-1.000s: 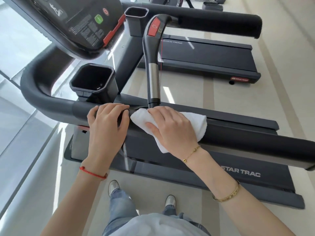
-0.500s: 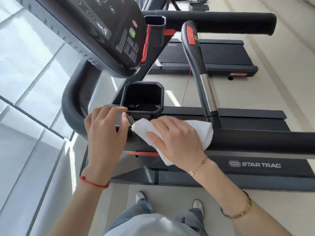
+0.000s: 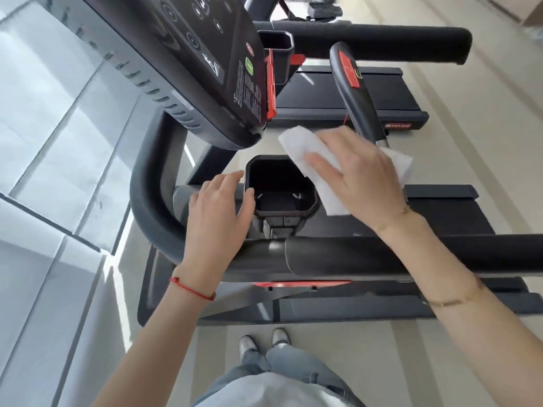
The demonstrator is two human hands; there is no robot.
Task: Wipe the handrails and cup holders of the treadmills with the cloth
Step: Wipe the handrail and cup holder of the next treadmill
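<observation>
A black square cup holder sits beside the near treadmill's thick black handrail. My left hand rests against the cup holder's left wall, fingers loosely curved, thumb at the rim. My right hand holds the white cloth lifted above the cup holder's far right corner, fingers spread over it. The cloth hangs down under my palm to the right of the holder. A second cup holder sits on the far side of the console.
The treadmill console overhangs at upper left. An upright grip with a red button rises just behind my right hand. A second treadmill's rail and belt lie beyond. Glass wall on the left; my feet stand on the beige floor.
My right hand lifted the cloth off the handrail and carried it up over the cup holder. My left hand shifted from the rail to the cup holder's left side. The view moved closer.
</observation>
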